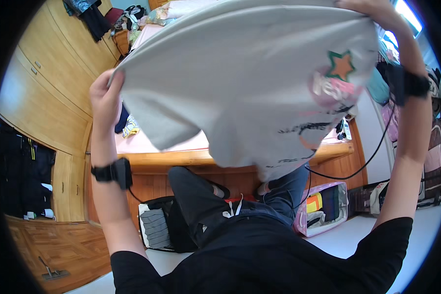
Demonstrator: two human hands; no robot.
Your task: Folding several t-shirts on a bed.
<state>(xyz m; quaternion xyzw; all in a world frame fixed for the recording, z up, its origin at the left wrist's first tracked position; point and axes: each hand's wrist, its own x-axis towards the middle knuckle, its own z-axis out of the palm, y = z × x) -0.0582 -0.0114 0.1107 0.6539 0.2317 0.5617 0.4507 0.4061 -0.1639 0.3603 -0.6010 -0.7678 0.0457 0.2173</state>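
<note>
A light grey printed garment hangs stretched out in the air before me and fills the upper middle of the view. Its right part bears an orange star with a green outline, a pinkish patch and lettering. My left hand pinches its left corner between thumb and fingers. At the top right my right hand grips the opposite upper edge, partly cut off by the picture's rim. The lower hem droops in folds above my knees, blurred at the bottom. Behind it, the garment hides much of the bed.
A black and white storage bag with folded striped cloth stands left of my legs. At right is a pink-rimmed clothes bin. Wooden wardrobes line the left. A black cable loops from my right wrist strap.
</note>
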